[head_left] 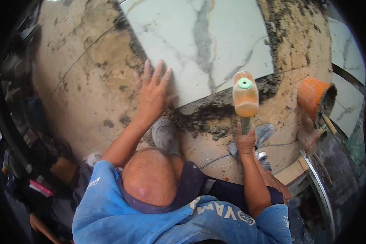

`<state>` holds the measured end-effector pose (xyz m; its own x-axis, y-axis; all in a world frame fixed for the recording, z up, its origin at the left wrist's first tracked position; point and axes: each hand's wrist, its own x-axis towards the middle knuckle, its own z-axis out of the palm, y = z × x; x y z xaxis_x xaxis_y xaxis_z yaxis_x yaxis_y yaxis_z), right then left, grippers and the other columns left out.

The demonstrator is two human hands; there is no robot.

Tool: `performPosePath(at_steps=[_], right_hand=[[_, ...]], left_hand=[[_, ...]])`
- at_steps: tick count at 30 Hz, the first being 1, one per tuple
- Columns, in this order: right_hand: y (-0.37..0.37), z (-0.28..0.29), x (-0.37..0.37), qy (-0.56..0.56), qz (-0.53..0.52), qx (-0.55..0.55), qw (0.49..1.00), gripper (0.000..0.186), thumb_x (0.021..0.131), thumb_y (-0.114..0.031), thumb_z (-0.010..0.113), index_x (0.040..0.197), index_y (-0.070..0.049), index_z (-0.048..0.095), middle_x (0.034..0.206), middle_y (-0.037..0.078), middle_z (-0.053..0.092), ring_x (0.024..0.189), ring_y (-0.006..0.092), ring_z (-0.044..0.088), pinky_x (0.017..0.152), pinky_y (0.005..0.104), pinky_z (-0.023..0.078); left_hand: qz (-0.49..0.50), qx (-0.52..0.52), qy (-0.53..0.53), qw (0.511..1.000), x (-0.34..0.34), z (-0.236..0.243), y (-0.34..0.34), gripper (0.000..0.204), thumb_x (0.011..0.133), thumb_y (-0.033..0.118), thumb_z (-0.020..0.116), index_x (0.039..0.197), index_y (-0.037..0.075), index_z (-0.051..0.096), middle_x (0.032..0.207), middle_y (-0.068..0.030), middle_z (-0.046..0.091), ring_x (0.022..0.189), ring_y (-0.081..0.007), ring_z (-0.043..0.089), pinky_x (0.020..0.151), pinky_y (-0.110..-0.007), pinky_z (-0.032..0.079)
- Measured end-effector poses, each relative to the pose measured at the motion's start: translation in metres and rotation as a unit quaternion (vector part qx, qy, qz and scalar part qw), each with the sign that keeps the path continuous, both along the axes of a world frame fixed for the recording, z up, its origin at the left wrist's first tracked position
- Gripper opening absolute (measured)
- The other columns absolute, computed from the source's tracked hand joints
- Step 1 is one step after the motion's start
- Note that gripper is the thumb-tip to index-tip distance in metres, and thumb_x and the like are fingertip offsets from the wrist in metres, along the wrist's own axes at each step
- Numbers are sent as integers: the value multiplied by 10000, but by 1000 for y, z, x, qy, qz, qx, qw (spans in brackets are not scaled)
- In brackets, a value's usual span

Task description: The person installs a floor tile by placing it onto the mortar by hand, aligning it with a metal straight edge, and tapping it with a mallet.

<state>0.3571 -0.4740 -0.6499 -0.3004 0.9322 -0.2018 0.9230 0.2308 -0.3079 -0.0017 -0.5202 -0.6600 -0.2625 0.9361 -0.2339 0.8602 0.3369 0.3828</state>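
A large white tile [232,40] with grey marble veins lies on wet grey mortar [209,118] that spreads out along its edges. My left hand [152,89] is open, its fingers spread beside and over the tile's near left corner. Closed round the green handle of a mallet is my right hand [246,142]. The mallet [245,101] has a translucent orange-yellow head with a green ring. In the picture, its head overlaps the tile's near edge; whether it touches the tile I cannot tell.
An orange bucket [309,97], crusted with mortar, tilts at the right near a wooden handle [329,124]. More marbled tiles [347,51] lie beyond it. A metal strip [318,183] stands lower right. A thin cable [215,160] crosses the floor by my feet. Dark clutter fills the left side.
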Motion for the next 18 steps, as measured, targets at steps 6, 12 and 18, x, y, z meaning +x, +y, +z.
performPosePath(at_steps=[6, 12, 18], right_hand=[[21, 0, -4, 125, -75, 72, 987, 366, 837, -253, 695, 1054, -19, 515, 813, 231, 621, 747, 434, 617, 619, 488, 489], [21, -6, 4, -80, -104, 0, 991, 392, 864, -344, 645, 1094, -56, 510, 837, 253, 626, 769, 452, 610, 633, 503, 483], [19, -19, -6, -118, -135, -67, 982, 439, 866, -382, 640, 1058, -1, 538, 828, 271, 617, 778, 474, 594, 655, 501, 467]], left_hand=[[-27, -31, -14, 999, 7, 3, 14, 981, 598, 337, 831, 1427, 116, 356, 1520, -122, 244, 1418, -360, 149, 1120, -585, 90], [-36, -38, -14, 999, 10, 5, 18, 968, 602, 326, 828, 1420, 98, 363, 1513, -146, 248, 1416, -359, 161, 1117, -587, 101], [-15, -35, -5, 999, 4, 1, 9, 999, 563, 296, 851, 1418, 102, 371, 1518, -167, 240, 1419, -358, 166, 1118, -588, 82]])
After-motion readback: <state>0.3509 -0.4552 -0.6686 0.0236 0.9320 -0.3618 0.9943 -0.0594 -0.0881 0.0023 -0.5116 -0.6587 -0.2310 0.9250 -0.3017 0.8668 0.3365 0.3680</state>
